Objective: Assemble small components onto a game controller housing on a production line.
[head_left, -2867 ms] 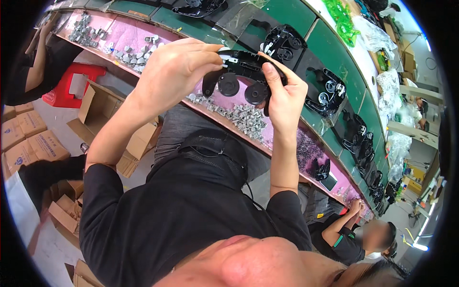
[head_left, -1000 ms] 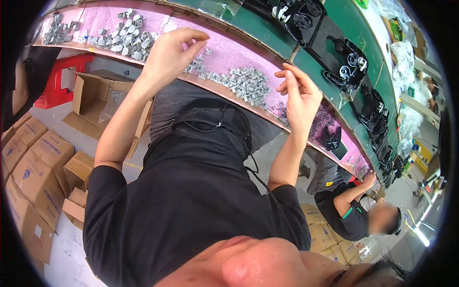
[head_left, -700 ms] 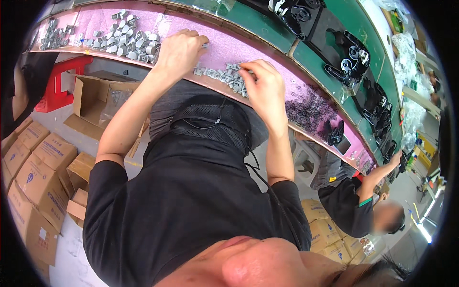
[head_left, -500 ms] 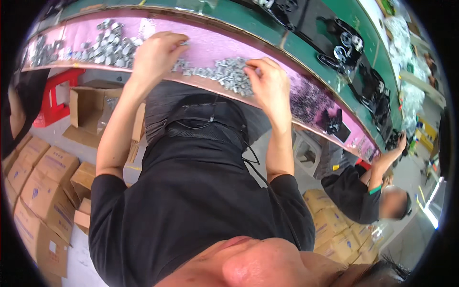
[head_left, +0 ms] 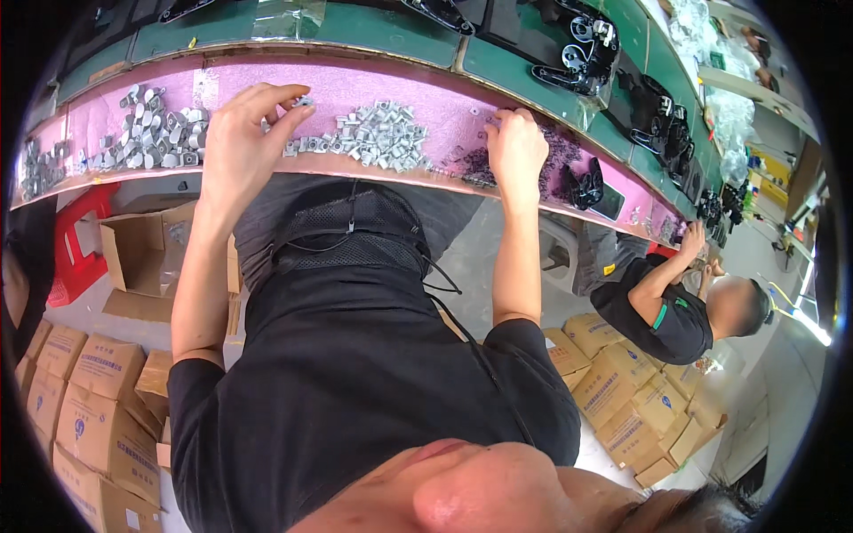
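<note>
My left hand (head_left: 244, 147) pinches a small silver metal part (head_left: 304, 102) between thumb and fingertips, above the pink-lined ledge (head_left: 329, 84). To its left lies a heap of larger grey metal caps (head_left: 155, 133). Between my hands is a pile of small silver metal pieces (head_left: 382, 138). My right hand (head_left: 518, 155) is bent down at the ledge, beside scattered tiny black parts (head_left: 558, 153). Its fingers are curled together, and whatever they hold, if anything, is hidden.
Black controller-like assemblies (head_left: 577, 58) rest on the green surface (head_left: 502, 67) beyond the ledge. A black shell (head_left: 582, 185) and a phone-like slab (head_left: 609, 202) lie farther right. Cartons (head_left: 98, 382) are stacked at lower left. A co-worker (head_left: 666, 306) sits at right.
My right hand has left the small silver pile and moved right to the tiny black parts. My left hand still pinches at the ledge. The whole view has shifted.
</note>
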The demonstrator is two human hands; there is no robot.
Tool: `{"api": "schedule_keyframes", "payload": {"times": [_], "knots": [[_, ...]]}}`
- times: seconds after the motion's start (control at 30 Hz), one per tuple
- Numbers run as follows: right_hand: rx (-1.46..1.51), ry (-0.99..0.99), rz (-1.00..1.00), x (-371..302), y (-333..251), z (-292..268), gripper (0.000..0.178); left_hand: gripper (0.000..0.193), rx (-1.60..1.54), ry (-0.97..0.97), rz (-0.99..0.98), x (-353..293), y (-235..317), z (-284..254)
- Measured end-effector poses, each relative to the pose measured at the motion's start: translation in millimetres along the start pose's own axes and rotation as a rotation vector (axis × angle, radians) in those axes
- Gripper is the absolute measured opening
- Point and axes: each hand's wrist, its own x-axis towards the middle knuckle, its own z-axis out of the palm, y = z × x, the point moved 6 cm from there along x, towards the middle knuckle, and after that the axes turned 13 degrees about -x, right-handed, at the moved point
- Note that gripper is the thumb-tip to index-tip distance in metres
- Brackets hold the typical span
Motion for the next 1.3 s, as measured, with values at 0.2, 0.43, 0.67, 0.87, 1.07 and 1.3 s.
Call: {"api": "schedule_keyframes", "payload": {"times": [0.2, 0.43, 0.67, 0.87, 1.07, 1.3], "knots": [[0.644, -0.048, 0.058, -5, -9, -9, 0.018, 0.022, -0.148, -0.051, 0.072, -10, 23, 8], [2.057, -0.486, 0.326, -11, -94, -4, 0.027, 0.018, -0.255, -0.094, 0.31, -9, 47, 42], [2.106, -0.515, 0.271, -8, -136, -10, 0.023, 0.017, -0.194, -0.051, 0.466, -6, 45, 31], [2.09, -0.499, 0.219, -4, -146, -14, 0.023, 0.02, -0.193, -0.057, 0.446, -4, 38, 20], [1.817, -0.385, 0.19, -1, -156, -36, 0.024, 0.031, -0.216, -0.006, 0.295, 0, 34, 3], [1.626, -0.199, -0.225, 24, -181, -94, 0.026, 0.026, -0.324, 0.084, 0.431, -1, 30, -30]]}}
